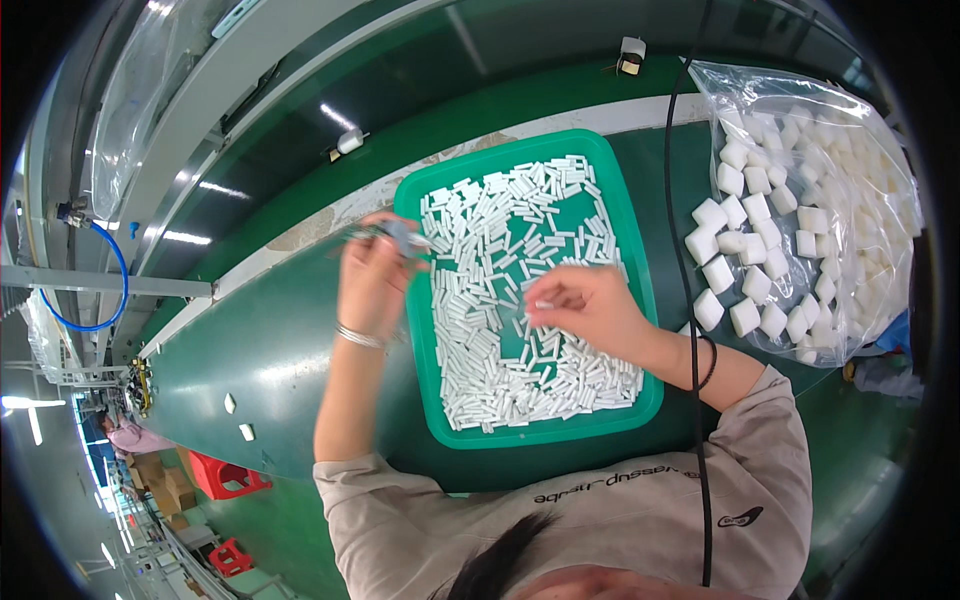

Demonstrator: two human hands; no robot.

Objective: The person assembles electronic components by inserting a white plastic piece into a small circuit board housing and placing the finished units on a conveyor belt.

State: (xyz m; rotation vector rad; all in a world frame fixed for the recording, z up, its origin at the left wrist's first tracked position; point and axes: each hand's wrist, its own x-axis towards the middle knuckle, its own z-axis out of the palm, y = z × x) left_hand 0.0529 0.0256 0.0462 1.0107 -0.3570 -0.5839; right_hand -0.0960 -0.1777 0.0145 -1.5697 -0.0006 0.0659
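The two hands are apart: the left hand [372, 290], over the left edge of a green tray [540, 433], is closed on a small grey thing [402, 238] too blurred to make out, while the right hand [592, 312] pinches a small white piece [542, 304] above the tray. Short white sticks [470, 375] lie scattered in the tray, which rests on the green bench [290, 350]. To its right, a clear plastic bag [872, 200] holds white cubes [744, 317].
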